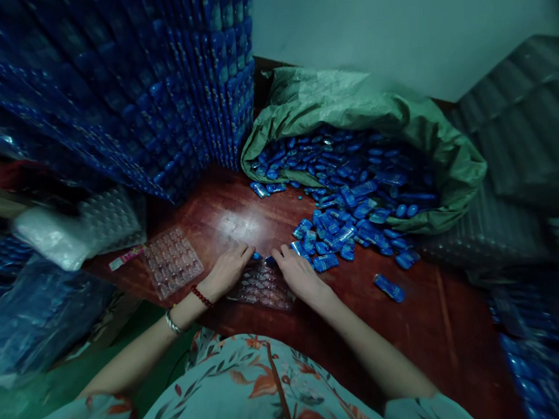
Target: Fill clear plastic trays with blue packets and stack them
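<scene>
Hands low in the centre: left hand [227, 270] and right hand [298, 272] each pinch a blue packet at the far edge of a clear tray [263, 288] on the table [421, 327]. Loose packets [341, 231] spill from the sack [445, 157] upper right; best seat each squarely in its pocket, pressing lightly. Spare tray [172, 261] lies left.

Two hands, two clear trays, one green sack, blue packets past counting.

One left hand [227, 268] and one right hand [299, 274] rest over one clear blister tray [265, 288]; a second clear tray [172, 261] lies beside it on the one wooden table [435, 326]. One green sack [349, 99] spills blue packets [337, 228], far too many and too heaped to count; one single packet [389, 287] lies apart. The left wrist wears two bracelets: one red bead bracelet [201, 296], one silver bracelet [172, 323]. One pink-labelled strip [126, 257] lies near the second tray.
</scene>
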`<action>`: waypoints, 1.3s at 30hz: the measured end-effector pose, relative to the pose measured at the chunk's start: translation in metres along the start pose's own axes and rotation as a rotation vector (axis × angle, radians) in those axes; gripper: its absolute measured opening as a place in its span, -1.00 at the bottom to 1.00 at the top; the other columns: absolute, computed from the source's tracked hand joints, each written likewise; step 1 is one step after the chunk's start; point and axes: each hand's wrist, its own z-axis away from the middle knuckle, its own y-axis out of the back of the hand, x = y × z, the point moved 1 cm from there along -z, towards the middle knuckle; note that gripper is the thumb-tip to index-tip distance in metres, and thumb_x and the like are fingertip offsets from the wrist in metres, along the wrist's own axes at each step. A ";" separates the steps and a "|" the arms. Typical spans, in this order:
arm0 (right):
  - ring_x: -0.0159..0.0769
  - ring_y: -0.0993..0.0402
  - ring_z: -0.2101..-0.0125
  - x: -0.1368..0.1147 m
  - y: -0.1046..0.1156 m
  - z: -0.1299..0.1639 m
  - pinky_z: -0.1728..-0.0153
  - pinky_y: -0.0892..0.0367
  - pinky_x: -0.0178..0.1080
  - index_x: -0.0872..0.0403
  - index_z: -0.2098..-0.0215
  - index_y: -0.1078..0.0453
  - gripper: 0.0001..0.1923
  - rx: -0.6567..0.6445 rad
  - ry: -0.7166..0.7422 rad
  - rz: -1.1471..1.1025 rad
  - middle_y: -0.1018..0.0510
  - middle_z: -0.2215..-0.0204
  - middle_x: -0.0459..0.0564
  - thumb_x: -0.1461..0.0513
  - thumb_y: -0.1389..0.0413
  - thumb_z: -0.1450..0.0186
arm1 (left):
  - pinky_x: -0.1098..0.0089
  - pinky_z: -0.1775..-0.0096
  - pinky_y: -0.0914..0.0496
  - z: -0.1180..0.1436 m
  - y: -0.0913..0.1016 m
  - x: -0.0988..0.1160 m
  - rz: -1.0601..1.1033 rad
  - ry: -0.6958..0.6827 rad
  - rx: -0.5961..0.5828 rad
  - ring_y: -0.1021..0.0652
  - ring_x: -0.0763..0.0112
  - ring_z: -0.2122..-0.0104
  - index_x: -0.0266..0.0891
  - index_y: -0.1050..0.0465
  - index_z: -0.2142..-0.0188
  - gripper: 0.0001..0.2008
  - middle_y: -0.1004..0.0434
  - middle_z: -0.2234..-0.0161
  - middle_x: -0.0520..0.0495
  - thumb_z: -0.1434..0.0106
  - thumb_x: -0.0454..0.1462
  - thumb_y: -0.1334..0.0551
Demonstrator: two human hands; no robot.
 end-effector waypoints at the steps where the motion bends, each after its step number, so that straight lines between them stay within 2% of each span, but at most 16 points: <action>1: -0.18 -0.41 0.22 -0.001 0.001 -0.001 0.32 -0.32 -0.25 0.08 -0.01 -0.28 -0.54 0.009 0.007 0.011 -0.42 0.17 0.15 0.49 0.18 -0.24 | 0.34 0.23 -0.35 -0.001 -0.001 -0.001 0.014 -0.022 -0.008 -0.42 0.32 0.30 -0.24 -0.26 0.16 -0.83 -0.35 0.27 -0.10 -0.31 -0.40 0.02; 5: -0.19 -0.43 0.26 -0.003 0.005 -0.005 0.35 -0.31 -0.25 0.09 0.09 -0.34 -0.60 0.030 0.032 0.044 -0.45 0.21 0.15 0.48 0.18 -0.24 | 0.33 0.24 -0.36 -0.003 -0.002 -0.002 0.011 -0.002 -0.043 -0.43 0.31 0.30 -0.27 -0.27 0.20 -0.81 -0.37 0.28 -0.11 -0.27 -0.47 0.03; 9: -0.21 -0.43 0.31 -0.004 0.008 -0.007 0.36 -0.31 -0.24 0.11 0.15 -0.36 -0.62 0.023 0.077 0.046 -0.47 0.23 0.16 0.48 0.18 -0.24 | 0.28 0.22 -0.37 -0.009 0.000 0.005 -0.035 0.013 -0.131 -0.46 0.26 0.27 -0.32 -0.28 0.16 -0.77 -0.38 0.24 -0.18 -0.24 -0.50 0.02; 15: -0.17 -0.43 0.30 -0.017 -0.005 -0.009 0.41 -0.33 -0.22 0.18 0.16 -0.37 -0.67 0.049 0.111 0.101 -0.49 0.26 0.20 0.47 0.15 -0.25 | 0.27 0.24 -0.40 -0.020 -0.002 0.018 -0.151 -0.034 -0.282 -0.49 0.24 0.27 -0.36 -0.31 0.17 -0.74 -0.41 0.22 -0.26 -0.20 -0.53 0.03; 19: -0.17 -0.44 0.31 -0.025 -0.015 -0.010 0.42 -0.34 -0.23 0.18 0.19 -0.38 -0.69 0.077 0.072 0.065 -0.49 0.30 0.20 0.49 0.11 -0.21 | 0.29 0.26 -0.42 -0.017 0.002 0.016 -0.106 -0.041 -0.254 -0.50 0.26 0.29 -0.35 -0.30 0.15 -0.73 -0.42 0.21 -0.25 -0.19 -0.52 0.01; 21: -0.19 -0.45 0.30 -0.020 -0.014 -0.006 0.40 -0.36 -0.23 0.17 0.13 -0.36 -0.68 0.066 0.074 0.013 -0.49 0.27 0.16 0.47 0.09 -0.22 | 0.29 0.23 -0.41 -0.012 0.005 0.013 -0.088 -0.039 -0.241 -0.50 0.24 0.26 -0.33 -0.30 0.11 -0.71 -0.43 0.19 -0.24 -0.18 -0.51 -0.03; 24: -0.25 -0.46 0.25 0.001 -0.006 0.000 0.30 -0.37 -0.26 0.08 -0.04 -0.27 -0.65 0.080 0.124 -0.135 -0.48 0.16 0.08 0.31 0.02 -0.29 | 0.26 0.17 -0.39 -0.009 0.011 0.004 -0.024 -0.042 -0.167 -0.50 0.21 0.20 -0.27 -0.26 -0.02 -0.65 -0.44 0.16 -0.22 -0.21 -0.43 -0.11; 26: -0.28 -0.43 0.18 0.027 0.002 -0.004 0.21 -0.34 -0.27 0.02 -0.08 -0.25 -0.65 0.187 0.060 -0.223 -0.46 0.13 0.04 0.21 0.05 -0.34 | 0.25 0.12 -0.36 -0.017 0.017 -0.007 0.064 -0.091 -0.071 -0.48 0.21 0.17 -0.19 -0.21 -0.09 -0.61 -0.43 0.14 -0.19 -0.27 -0.29 -0.13; 29: -0.23 -0.35 0.09 0.072 0.013 -0.030 0.11 -0.29 -0.21 0.04 -0.04 -0.30 -0.67 0.377 -0.165 -0.202 -0.44 0.13 0.07 0.17 0.12 -0.38 | 0.29 0.07 -0.33 -0.056 0.025 -0.029 0.193 -0.189 0.065 -0.45 0.27 0.12 -0.14 -0.21 -0.11 -0.63 -0.39 0.07 -0.16 -0.33 -0.18 -0.03; 31: -0.16 -0.30 0.07 0.097 0.017 -0.059 0.11 -0.27 -0.14 0.07 -0.06 -0.29 -0.63 0.392 -0.282 -0.112 -0.41 0.09 0.13 0.13 0.11 -0.37 | 0.27 0.03 -0.30 -0.098 0.024 -0.043 0.202 -0.172 0.150 -0.40 0.25 0.06 -0.17 -0.23 -0.10 -0.64 -0.33 -0.01 -0.19 -0.34 -0.20 -0.01; 35: -0.01 -0.20 0.00 0.123 0.014 -0.120 0.12 -0.23 0.02 0.16 -0.07 -0.28 -0.56 0.325 -0.480 0.017 -0.32 0.00 0.27 0.07 0.07 -0.34 | 0.08 0.01 -0.26 -0.185 0.008 -0.058 0.118 0.106 0.233 -0.34 0.09 0.01 -0.23 -0.29 -0.06 -0.62 -0.26 -0.06 -0.27 -0.27 -0.20 -0.12; 37: 0.07 -0.16 -0.01 0.126 0.009 -0.139 0.13 -0.21 0.09 0.21 0.00 -0.34 -0.54 0.323 -0.514 0.025 -0.31 0.00 0.31 0.04 0.09 -0.34 | -0.02 0.00 -0.22 -0.212 -0.005 -0.059 0.112 0.177 0.272 -0.29 0.00 -0.02 -0.31 -0.31 -0.03 -0.62 -0.22 -0.08 -0.35 -0.27 -0.17 -0.11; 39: 0.11 -0.14 -0.02 0.128 0.004 -0.147 0.14 -0.19 0.12 0.22 0.01 -0.35 -0.49 0.332 -0.524 0.025 -0.31 0.01 0.34 0.00 0.11 -0.33 | -0.07 -0.02 -0.18 -0.226 -0.017 -0.059 0.115 0.191 0.304 -0.23 -0.06 -0.06 -0.34 -0.29 -0.04 -0.58 -0.16 -0.12 -0.39 -0.27 -0.13 -0.09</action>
